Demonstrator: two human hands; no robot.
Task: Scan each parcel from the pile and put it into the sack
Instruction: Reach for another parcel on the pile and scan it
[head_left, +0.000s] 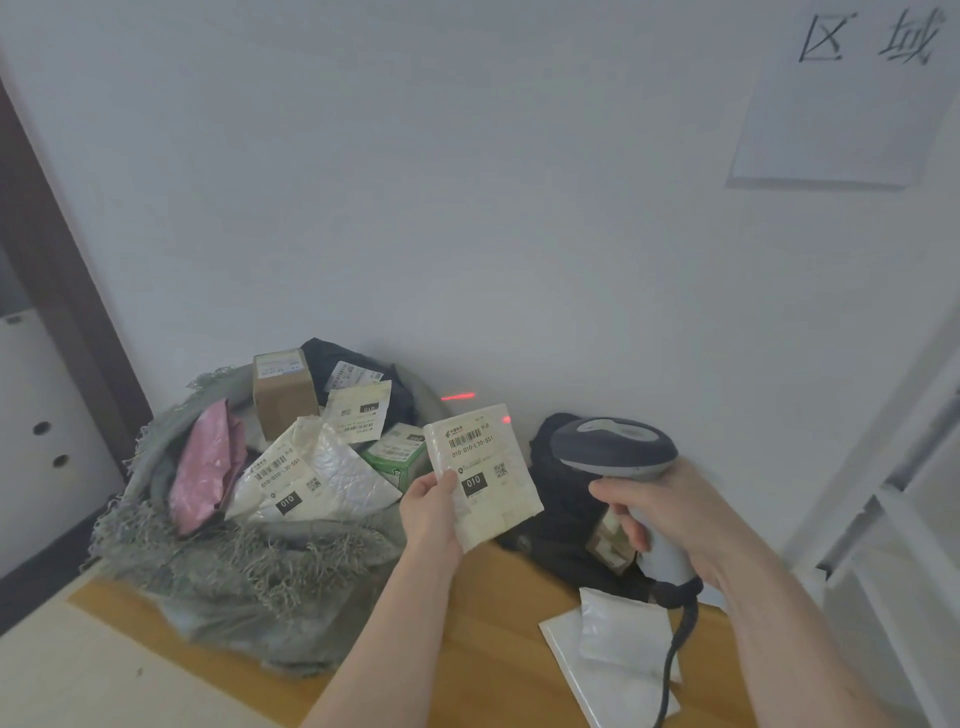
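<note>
While left hand pinches parcel, label faces camera, tilted.

Two bare forearms, left grip and right grip ungloved (no sleeves, rings or watch).

Likely a parcel-sorting room; labelled parcels, zone sign on wall.

White parcel held upright, label facing camera, red scan line across its top right corner. Grey frayed sack on table, open, stuffed with parcels. Black parcel and white ones behind scanner.
</note>
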